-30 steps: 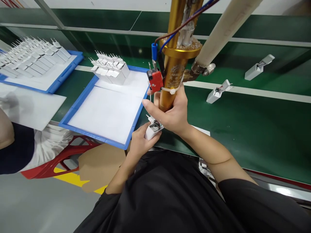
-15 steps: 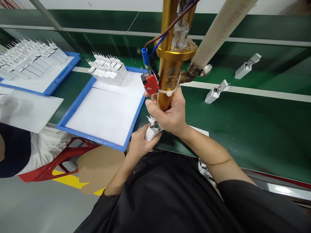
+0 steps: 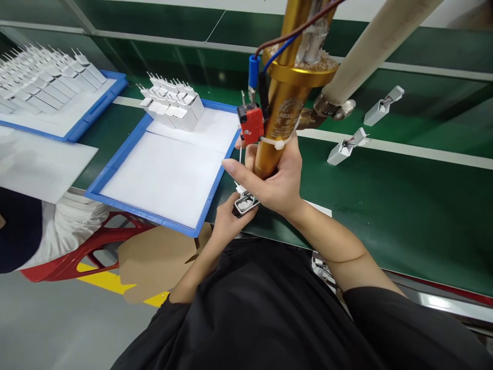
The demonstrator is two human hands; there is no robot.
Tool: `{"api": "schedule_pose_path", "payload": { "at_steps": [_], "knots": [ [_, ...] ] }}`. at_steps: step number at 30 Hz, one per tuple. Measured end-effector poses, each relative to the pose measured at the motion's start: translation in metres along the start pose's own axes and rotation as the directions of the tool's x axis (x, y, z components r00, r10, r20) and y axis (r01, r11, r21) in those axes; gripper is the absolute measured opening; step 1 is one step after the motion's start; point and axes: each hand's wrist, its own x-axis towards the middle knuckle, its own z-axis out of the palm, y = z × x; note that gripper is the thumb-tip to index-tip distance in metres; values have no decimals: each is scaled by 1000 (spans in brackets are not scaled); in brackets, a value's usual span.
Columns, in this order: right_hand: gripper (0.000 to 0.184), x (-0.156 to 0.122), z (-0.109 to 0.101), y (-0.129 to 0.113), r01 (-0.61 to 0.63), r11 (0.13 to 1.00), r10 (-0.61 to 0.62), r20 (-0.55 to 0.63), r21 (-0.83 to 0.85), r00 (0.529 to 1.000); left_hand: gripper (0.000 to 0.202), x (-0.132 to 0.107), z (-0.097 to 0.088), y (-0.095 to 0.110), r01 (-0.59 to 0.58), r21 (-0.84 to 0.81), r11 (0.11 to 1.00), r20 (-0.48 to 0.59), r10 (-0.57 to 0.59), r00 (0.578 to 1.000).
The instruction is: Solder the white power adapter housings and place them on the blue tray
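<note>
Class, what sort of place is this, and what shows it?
Probably a factory assembly line: rows of white plug housings stand in blue trays on a green workbench, and the right hand grips a gold cylindrical tool.

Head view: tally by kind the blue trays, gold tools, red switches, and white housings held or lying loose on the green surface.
Blue trays: 2
Gold tool: 1
Red switch: 1
Held white housing, in the left hand: 1
Loose white housings: 2
Total: 7

gold cylinder (image 3: pixel 289 93), letters LABOR (image 3: pixel 288 115) on its side, word's end unclear, Chinese characters (image 3: pixel 283 124) beneath, too blurred to read
</note>
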Motion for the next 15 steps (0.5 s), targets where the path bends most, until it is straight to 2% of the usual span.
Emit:
{"api": "schedule_pose_path", "payload": {
  "at_steps": [4, 7, 10, 15],
  "knots": [
    [31, -3, 3, -3, 1, 1000, -1, -21, -6, 1000, 32, 0, 20, -7, -25, -149, 989, -19, 23, 1000],
    [30, -5, 5, -4, 4, 1000, -3, -26, 3, 1000, 39, -1, 32, -4, -61, -216, 975, -48, 52, 998],
    [32, -6, 9, -5, 25, 999, -23, -54, 33, 998, 45, -2, 39, 2, -58, -267, 962, -64, 42, 997],
    [29, -7, 12, -5, 80, 996, -77, -67, 35, 995, 41, -1, 44, 5, -56, -305, 951, -105, 24, 994]
  ]
}}
